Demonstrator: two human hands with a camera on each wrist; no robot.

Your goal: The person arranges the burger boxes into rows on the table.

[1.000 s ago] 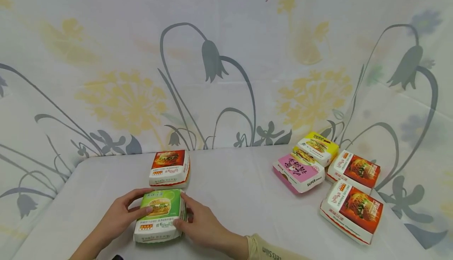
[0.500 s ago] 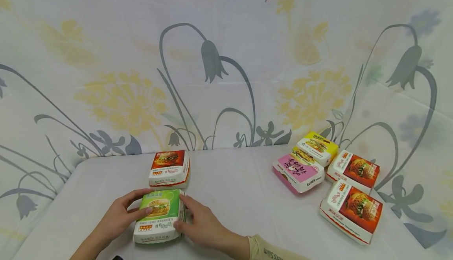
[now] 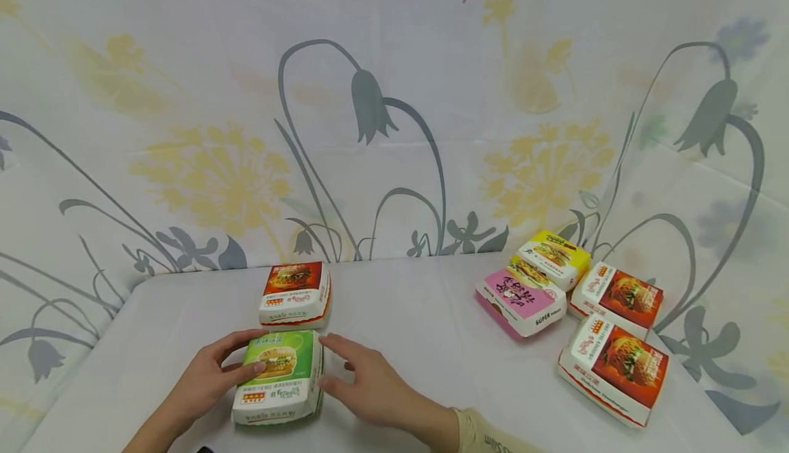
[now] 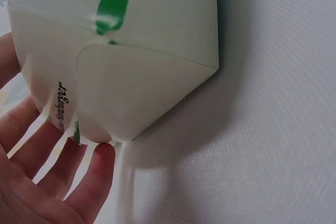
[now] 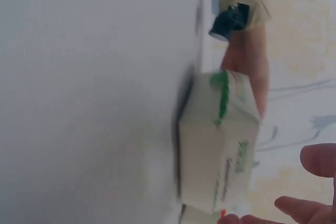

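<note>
A green-and-white hamburger box (image 3: 277,377) lies on the table at the front left. My left hand (image 3: 203,371) grips it from the left, thumb on its top and fingers along its far left side. In the left wrist view, the fingertips of that hand (image 4: 58,166) touch the white side of the box (image 4: 136,87). Just right of the box is my right hand (image 3: 370,384), its thumb and fingers spread. The right wrist view has these fingers (image 5: 304,208) apart from the box (image 5: 215,150). Directly behind it stands a red-and-white hamburger box (image 3: 294,293).
At the right of the table (image 3: 419,343) sit a pink burger box (image 3: 520,302), a yellow one (image 3: 555,258) and two red-and-white ones, one farther back (image 3: 619,295) and one nearer (image 3: 616,367). A flower-patterned cloth (image 3: 394,165) hangs behind the table.
My right hand has let go of the green box and shifted a little to the right. The left hand and the boxes stay where they were.
</note>
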